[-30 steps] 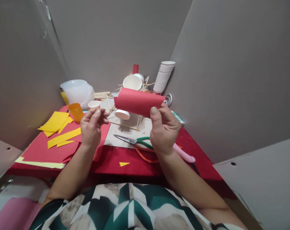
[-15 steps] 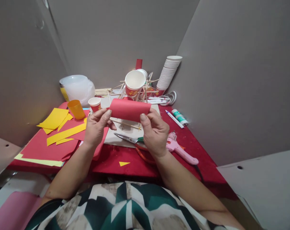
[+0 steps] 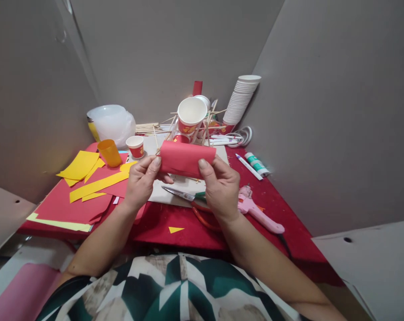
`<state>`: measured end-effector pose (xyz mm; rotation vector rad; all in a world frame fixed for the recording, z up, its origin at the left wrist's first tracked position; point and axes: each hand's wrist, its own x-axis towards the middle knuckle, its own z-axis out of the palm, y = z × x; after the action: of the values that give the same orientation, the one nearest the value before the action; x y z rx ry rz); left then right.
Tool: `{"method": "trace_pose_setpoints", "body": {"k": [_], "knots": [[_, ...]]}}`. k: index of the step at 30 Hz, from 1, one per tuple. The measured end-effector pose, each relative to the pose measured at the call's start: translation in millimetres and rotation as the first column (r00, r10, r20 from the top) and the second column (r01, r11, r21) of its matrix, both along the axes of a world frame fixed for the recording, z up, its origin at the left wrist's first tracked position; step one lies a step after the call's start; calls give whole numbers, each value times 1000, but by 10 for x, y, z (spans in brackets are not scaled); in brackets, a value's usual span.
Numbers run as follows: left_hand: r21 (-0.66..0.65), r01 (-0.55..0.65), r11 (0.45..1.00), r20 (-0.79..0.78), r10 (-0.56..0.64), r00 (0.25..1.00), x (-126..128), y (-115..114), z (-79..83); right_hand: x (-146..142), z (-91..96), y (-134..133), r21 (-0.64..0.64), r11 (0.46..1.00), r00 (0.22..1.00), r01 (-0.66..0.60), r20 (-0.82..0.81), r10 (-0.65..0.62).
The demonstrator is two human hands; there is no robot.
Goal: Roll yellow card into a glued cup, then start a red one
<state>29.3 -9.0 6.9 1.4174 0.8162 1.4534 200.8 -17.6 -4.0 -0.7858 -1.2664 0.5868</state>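
Note:
I hold a rolled piece of red paper (image 3: 185, 158) level above the table with both hands. My left hand (image 3: 142, 180) pinches its left end, thumb on the front. My right hand (image 3: 221, 186) grips its right end the same way. Under the hands lie scissors (image 3: 188, 196) with green and orange handles on a white board (image 3: 175, 187). A pink glue gun (image 3: 257, 210) lies just right of my right hand.
Behind stands a frame of wooden sticks carrying paper cups (image 3: 190, 115), a stack of white cups (image 3: 241, 100), an orange cup (image 3: 109, 152), a small red cup (image 3: 135, 146) and a plastic bag (image 3: 111, 121). Yellow paper pieces (image 3: 81, 166) and red sheets (image 3: 71, 206) cover the left. Grey walls close in.
My left hand, apart from the roll a second ago, has come onto its left end. The roll has come down and nearer, now held by both hands.

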Motion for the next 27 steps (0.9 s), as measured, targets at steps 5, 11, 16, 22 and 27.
{"method": "trace_pose_setpoints", "body": {"k": [5, 11, 16, 22, 27], "knots": [[-1, 6, 1000, -34, -6, 999, 1, -27, 18, 8, -31, 19, -60, 998, 999, -27, -40, 24], [12, 14, 1000, -32, -14, 999, 24, -45, 36, -10, -39, -2, -100, 995, 996, -10, -89, 1], [7, -4, 1000, -45, 5, 999, 26, -58, 40, -9, -51, 28, -101, 995, 996, -17, -92, 8], [-39, 16, 999, -13, -17, 1000, 17, -28, 27, 21, -62, 39, -102, 993, 997, -56, -62, 50], [-59, -2, 998, 81, 6, 997, 1, 10, 9, 31, -50, 50, -98, 994, 990, -49, -137, 35]]}}
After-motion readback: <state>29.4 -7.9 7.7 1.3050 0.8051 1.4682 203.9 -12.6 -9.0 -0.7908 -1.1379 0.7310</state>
